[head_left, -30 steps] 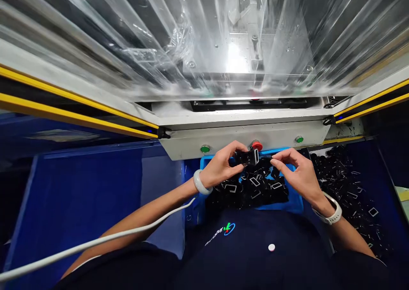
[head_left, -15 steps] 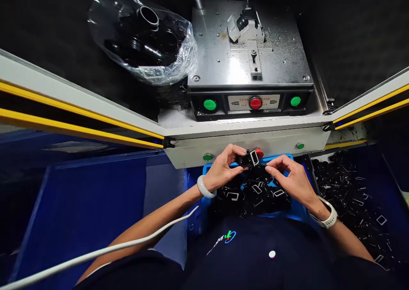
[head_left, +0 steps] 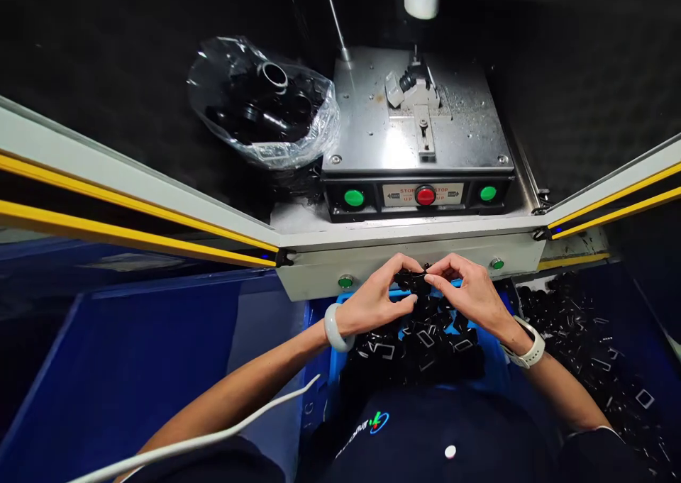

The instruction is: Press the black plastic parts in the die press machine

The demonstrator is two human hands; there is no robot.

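My left hand (head_left: pixel 377 300) holds a small black plastic part (head_left: pixel 408 280) between its fingers, above a blue crate. The thumb of that hand stands a little away from the fingertips. My right hand (head_left: pixel 468 291) pinches with thumb and forefinger at the part's right end, its fingertips touching the part. What exactly lies between those fingertips is too small to see. Below both hands, the blue crate (head_left: pixel 336 369) is full of similar black parts (head_left: pixel 415 348), some showing rectangular light-edged openings.
Ahead stands a machine with a metal plate (head_left: pixel 372 142), a clamping fixture (head_left: pixel 420 100) with a black part in it, and green and red buttons (head_left: pixel 425 196). A clear bag (head_left: pixel 313 139) of black parts is left of it. More black parts (head_left: pixel 579 341) lie at right. Yellow-striped rails (head_left: pixel 133 220) flank the opening.
My right hand has moved left and now touches the part. The part has turned, so its light-rimmed rectangular face no longer shows. The view has tilted up, showing a white cylinder above the machine.
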